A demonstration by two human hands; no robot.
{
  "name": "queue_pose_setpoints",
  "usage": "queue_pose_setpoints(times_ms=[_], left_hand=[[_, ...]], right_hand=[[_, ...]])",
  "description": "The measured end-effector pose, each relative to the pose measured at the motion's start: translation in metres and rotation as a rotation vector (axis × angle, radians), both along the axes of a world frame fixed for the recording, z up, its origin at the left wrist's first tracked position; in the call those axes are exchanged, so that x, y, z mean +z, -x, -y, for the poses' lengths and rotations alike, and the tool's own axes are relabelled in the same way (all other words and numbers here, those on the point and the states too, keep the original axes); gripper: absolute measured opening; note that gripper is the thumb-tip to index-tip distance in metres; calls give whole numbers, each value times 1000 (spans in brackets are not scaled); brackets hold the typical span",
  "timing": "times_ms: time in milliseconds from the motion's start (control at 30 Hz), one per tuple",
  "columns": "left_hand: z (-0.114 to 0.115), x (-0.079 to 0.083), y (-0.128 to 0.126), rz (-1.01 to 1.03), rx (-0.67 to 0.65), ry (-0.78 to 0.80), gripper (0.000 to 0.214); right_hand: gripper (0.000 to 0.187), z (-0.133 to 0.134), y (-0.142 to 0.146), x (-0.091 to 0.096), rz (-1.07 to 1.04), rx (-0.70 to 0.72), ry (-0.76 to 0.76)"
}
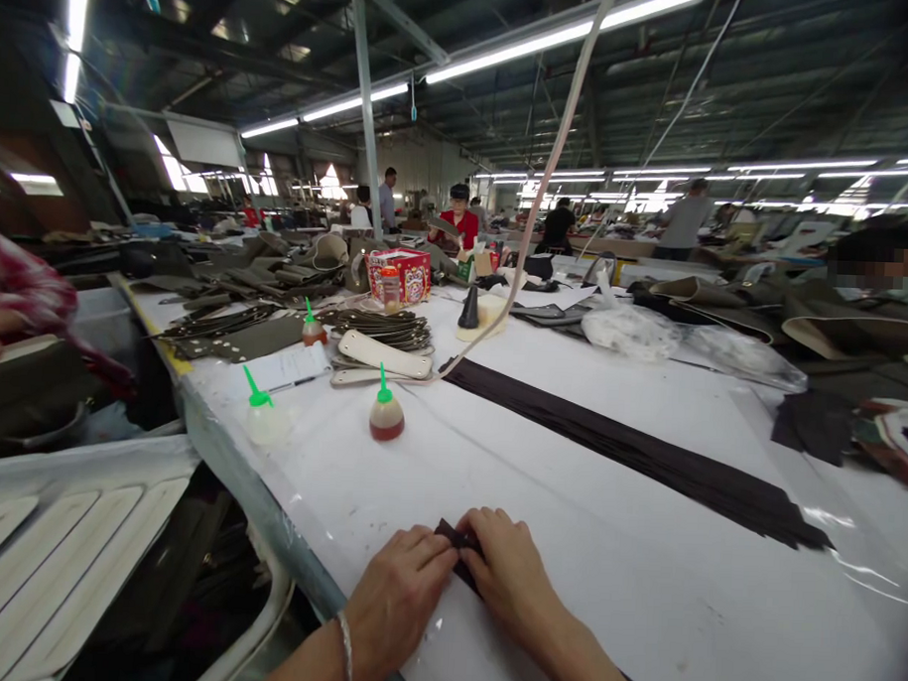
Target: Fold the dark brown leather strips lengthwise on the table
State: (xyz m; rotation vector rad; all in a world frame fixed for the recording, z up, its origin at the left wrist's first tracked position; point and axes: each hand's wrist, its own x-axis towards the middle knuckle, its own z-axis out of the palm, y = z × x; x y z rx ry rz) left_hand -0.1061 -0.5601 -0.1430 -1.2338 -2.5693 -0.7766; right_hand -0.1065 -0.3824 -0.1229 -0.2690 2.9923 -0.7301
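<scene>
Near the front edge of the white table, my left hand (pixel 404 592) and my right hand (pixel 509 571) meet over a dark brown strip (pixel 447 529). Fingers of both hands are closed on the strip's end, which pokes out between them. The rest of this strip runs back under my right forearm, where most of it is hidden; whether it is cloth or leather I cannot tell. Farther up lies a long stack of similar dark strips (pixel 629 436), slanting to the right. A squeeze bottle (pixel 387 418) with a green nozzle and reddish liquid stands beyond my hands.
Two more green-tipped bottles, one pale (pixel 262 418) and one reddish (pixel 313 331), stand left. Behind are stacked leather-like pieces (pixel 383 348), a red box (pixel 404 274) and a black cone (pixel 468 309). A hose (pixel 541 185) hangs down to the table. Another person's sleeve (pixel 24 276) shows left.
</scene>
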Motion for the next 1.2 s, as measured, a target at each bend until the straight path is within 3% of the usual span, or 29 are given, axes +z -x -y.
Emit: queue_pose_setpoints(times_ms=[100,300,700,1200], left_hand=[[6,-4,4,-102,13,89,29],[14,-3,11,-216,-27,111,27],[20,2,16,-199,-63,158,28],[20,8,18,-173,-58,183,30]], right_hand=[[23,6,-1,0,-6,-18,0],[26,17,-6,-6,-30,-66,24],[28,12,-7,-16,-106,-46,156],[33,1,-15,-28,-218,51,86]])
